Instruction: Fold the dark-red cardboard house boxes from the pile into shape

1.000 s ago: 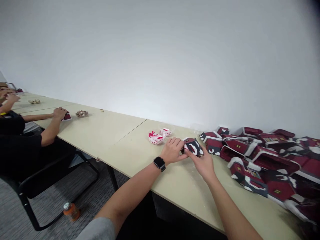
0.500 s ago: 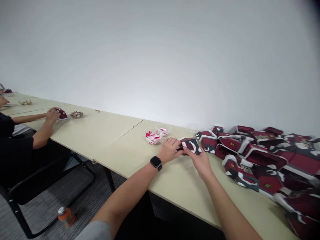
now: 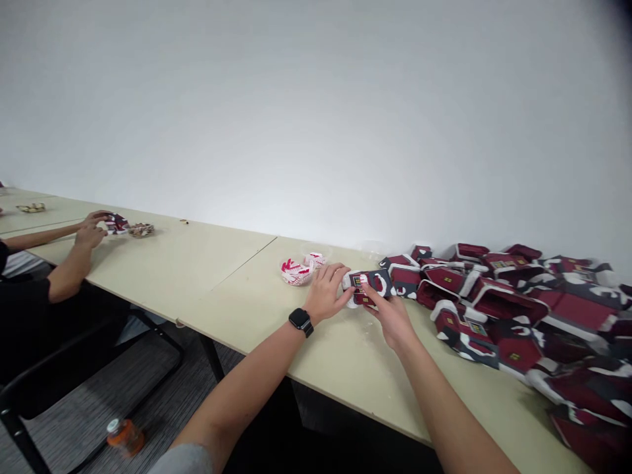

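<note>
A small maroon model house point(image 3: 385, 282) with a dark grey roof, white snow-like trim and tiny yellow windows is held just above the table. My right hand point(image 3: 392, 320) grips it from the near right side, thumb across its front. My left hand point(image 3: 323, 294), with a black watch on the wrist, closes round its white left end with fingers above and thumb below; part of that end is hidden. Just left of the house stand a clear bowl point(image 3: 295, 272) of red-and-white pieces and a second such bowl point(image 3: 315, 260) behind it.
Many similar model houses point(image 3: 513, 355) are heaped at the right. On the left, a co-worker's hands point(image 3: 91, 230) hold another house point(image 3: 117, 224) beside a bowl of brownish pieces point(image 3: 141, 230). An orange bottle point(image 3: 125, 437) stands on the floor by a black chair.
The house has been turned so its windowed front shows, and my left hand has shifted to its left end. The view has swung slightly right. The co-worker's house is raised and turned.
</note>
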A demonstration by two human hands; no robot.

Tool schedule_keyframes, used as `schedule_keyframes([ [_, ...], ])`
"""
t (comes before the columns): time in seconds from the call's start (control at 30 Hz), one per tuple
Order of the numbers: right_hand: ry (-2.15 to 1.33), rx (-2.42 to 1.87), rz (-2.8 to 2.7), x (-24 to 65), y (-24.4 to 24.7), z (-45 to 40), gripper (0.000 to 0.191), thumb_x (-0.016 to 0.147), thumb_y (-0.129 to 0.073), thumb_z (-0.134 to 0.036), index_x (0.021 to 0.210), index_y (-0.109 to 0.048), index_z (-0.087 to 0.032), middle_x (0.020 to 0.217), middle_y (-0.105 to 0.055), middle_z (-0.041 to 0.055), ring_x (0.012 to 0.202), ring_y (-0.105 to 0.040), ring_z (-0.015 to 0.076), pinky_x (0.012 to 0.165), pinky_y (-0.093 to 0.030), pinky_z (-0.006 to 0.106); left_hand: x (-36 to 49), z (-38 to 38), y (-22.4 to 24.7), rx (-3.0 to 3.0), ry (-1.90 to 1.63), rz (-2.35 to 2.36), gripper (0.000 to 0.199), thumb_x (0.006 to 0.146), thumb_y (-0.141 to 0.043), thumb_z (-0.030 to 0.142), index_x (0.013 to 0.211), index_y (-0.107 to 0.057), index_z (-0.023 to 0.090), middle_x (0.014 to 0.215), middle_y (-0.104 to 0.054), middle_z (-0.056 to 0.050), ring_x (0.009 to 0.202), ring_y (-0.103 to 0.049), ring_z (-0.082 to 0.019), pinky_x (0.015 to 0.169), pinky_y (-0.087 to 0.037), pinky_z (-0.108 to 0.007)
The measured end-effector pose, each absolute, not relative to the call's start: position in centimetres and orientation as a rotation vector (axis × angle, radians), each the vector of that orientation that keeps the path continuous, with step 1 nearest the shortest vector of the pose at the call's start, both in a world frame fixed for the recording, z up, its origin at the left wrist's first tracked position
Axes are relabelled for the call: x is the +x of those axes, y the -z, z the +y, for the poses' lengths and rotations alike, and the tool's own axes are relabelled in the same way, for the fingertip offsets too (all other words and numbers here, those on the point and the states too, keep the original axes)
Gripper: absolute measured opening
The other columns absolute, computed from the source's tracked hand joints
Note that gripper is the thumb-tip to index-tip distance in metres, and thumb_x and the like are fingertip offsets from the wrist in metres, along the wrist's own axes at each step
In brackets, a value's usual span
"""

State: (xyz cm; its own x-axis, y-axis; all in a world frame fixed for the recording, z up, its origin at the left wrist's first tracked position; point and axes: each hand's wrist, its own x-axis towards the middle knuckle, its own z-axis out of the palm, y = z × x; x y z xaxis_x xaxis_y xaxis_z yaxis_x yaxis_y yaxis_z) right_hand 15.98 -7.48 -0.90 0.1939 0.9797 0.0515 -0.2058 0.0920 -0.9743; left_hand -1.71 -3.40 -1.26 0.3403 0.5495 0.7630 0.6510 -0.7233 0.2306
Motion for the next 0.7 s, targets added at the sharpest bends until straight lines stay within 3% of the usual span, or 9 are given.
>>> schedule_keyframes([
  [0.2, -1.056, -1.086, -0.974, 16.0, 1.1, -7.3, 0.061, 0.066, -0.091, -0.057, 0.113, -0.076, -0.022, 0.121, -0.079, 0.0106, 0.109, -0.075, 0.0331, 0.092, -0.062, 0.047, -2.1, -3.0, 1.3, -2.624, 1.342, -1.217, 0.077, 0.093, -0.066, 0.062, 0.155, -0.043, 0.023, 0.154, -0.053, -0.017, 0.144, -0.047, -0.033, 0.119, -0.035, -0.055],
  [0.37, -1.0, -1.02, -1.025, 15.5, 1.1, -7.4, 0.063, 0.065, -0.092, -0.054, 0.116, -0.075, -0.02, 0.121, -0.078, 0.0106, 0.11, -0.073, 0.0319, 0.097, -0.06, 0.047, -1.3, -3.3, 1.9, -2.723, 1.189, -1.086, 0.117, 0.072, -0.081, 0.072, 0.163, -0.029, 0.021, 0.159, -0.048, -0.021, 0.146, -0.045, -0.039, 0.12, -0.032, -0.057],
  [0.57, -0.981, -0.974, -1.128, 15.2, 1.5, -7.3, 0.069, 0.071, -0.088, -0.058, 0.126, -0.069, -0.022, 0.128, -0.074, 0.0097, 0.121, -0.067, 0.0306, 0.111, -0.051, 0.048, 0.0, -4.5, 1.5, -2.512, 1.188, -1.136, 0.082, 0.083, -0.075, 0.039, 0.154, -0.041, 0.018, 0.149, -0.058, -0.019, 0.14, -0.051, -0.035, 0.117, -0.033, -0.053],
  [0.7, -0.979, -0.946, -1.189, 15.6, 1.7, -7.2, 0.089, 0.078, -0.078, -0.067, 0.153, -0.042, -0.034, 0.15, -0.058, 0.0096, 0.136, -0.057, 0.0292, 0.109, -0.053, 0.046, -2.1, -5.9, -0.9, -2.327, 1.395, -1.197, 0.075, 0.081, -0.077, 0.035, 0.147, -0.045, 0.02, 0.141, -0.062, -0.017, 0.133, -0.055, -0.036, 0.114, -0.037, -0.052],
])
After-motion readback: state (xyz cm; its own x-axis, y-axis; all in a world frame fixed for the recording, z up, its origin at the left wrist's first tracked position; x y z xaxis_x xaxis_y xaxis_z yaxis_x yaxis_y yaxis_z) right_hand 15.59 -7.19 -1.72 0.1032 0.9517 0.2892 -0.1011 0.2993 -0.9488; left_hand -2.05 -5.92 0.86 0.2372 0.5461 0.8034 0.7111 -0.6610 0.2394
